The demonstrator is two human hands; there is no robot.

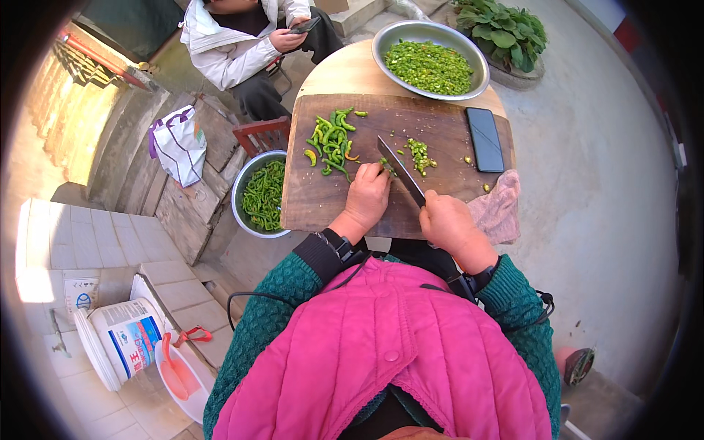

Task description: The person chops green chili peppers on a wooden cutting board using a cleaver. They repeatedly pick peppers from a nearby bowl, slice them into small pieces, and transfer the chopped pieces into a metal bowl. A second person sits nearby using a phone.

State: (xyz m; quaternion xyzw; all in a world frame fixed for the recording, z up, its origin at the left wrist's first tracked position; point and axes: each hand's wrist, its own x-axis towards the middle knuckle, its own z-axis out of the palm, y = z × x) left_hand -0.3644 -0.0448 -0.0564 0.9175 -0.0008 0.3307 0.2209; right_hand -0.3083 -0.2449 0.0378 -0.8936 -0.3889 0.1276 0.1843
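My right hand (pixel 452 226) grips the handle of a kitchen knife (pixel 402 172), its blade slanting up and left above the dark wooden cutting board (pixel 330 203). Close against the blade, my left hand (pixel 367 193) has its fingers curled on green chili peppers (pixel 384 161), mostly hidden by the fingertips. Whole green chilies (pixel 331 137), a few of them yellowish, lie in a loose pile at the board's left. Right of the blade sits a small heap of chopped chili (pixel 420 155), with seeds scattered around it.
A metal basin of chopped chilies (pixel 432 69) stands at the table's far end. A smartphone (pixel 485 139) and a pink cloth (pixel 499 206) lie at the board's right. Low on the left is a basin of whole chilies (pixel 264 195). A seated person (pixel 236 49) holds a phone beyond.
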